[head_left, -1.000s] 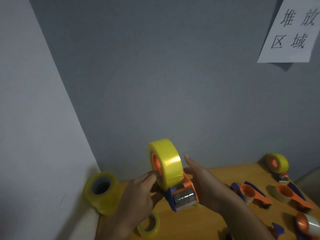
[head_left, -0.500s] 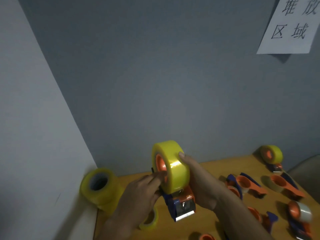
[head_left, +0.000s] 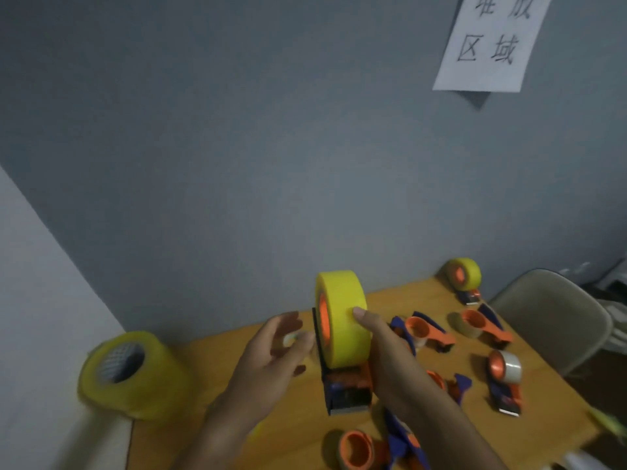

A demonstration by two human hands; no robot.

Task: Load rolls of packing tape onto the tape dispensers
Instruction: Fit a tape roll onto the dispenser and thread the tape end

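Observation:
A yellow tape roll (head_left: 342, 320) sits on the orange hub of a blue-and-orange dispenser (head_left: 347, 388), held above the wooden table (head_left: 298, 418). My right hand (head_left: 383, 354) grips the roll and dispenser from the right side, thumb on the roll's face. My left hand (head_left: 271, 354) is just left of the roll, fingers spread and relaxed, apart from it. The image is motion-blurred.
A stack of yellow tape rolls (head_left: 132, 371) lies at the left corner. Several dispensers lie right of my hands: one with a yellow roll (head_left: 464, 276) at the back, one with a clear roll (head_left: 507, 371), empty ones (head_left: 424, 330). A beige chair (head_left: 556, 320) stands right. A paper sign (head_left: 492, 42) hangs on the wall.
My left hand has let go of the roll's hub and drawn back to the left with fingers spread. My right hand keeps hold of the roll. The view has shifted right and down.

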